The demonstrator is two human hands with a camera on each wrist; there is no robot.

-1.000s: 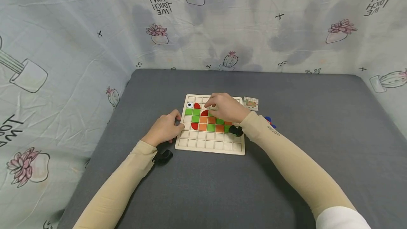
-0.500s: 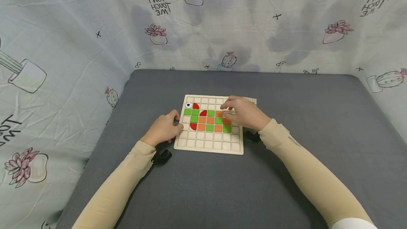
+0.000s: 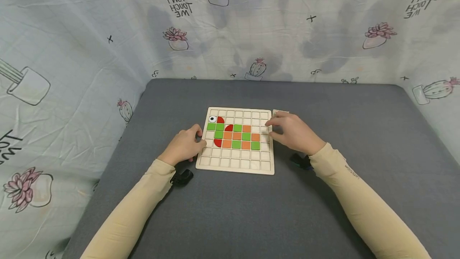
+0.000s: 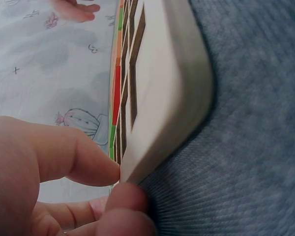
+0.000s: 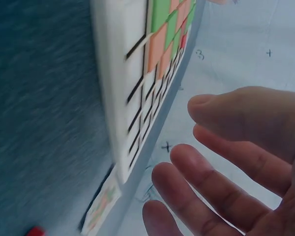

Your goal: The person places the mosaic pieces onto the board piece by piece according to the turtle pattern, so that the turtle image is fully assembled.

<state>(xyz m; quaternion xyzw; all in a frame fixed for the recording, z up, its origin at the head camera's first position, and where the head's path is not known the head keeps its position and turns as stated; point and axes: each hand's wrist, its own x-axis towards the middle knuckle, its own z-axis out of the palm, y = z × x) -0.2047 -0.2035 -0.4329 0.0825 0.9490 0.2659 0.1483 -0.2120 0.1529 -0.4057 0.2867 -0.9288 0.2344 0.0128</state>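
A light wooden grid board lies on the grey table, its cells partly filled with green and orange squares, red quarter-round pieces and a white eye tile. My left hand holds the board's left edge; in the left wrist view the thumb and curled fingers meet at the rim. Over the right edge hovers my right hand, fingers loosely bent and spread. Nothing shows between them in the right wrist view, where the board stands beside the fingertips. The hand partly covers a small pattern card.
Beyond the board's far right corner, the card shows its coloured pattern in the right wrist view. A red piece lies on the table near it. A printed cloth hangs behind the table.
My right hand has drawn back rightward across the board from the red pieces to its right edge, uncovering the green and orange squares. My left hand has stayed at the left edge.
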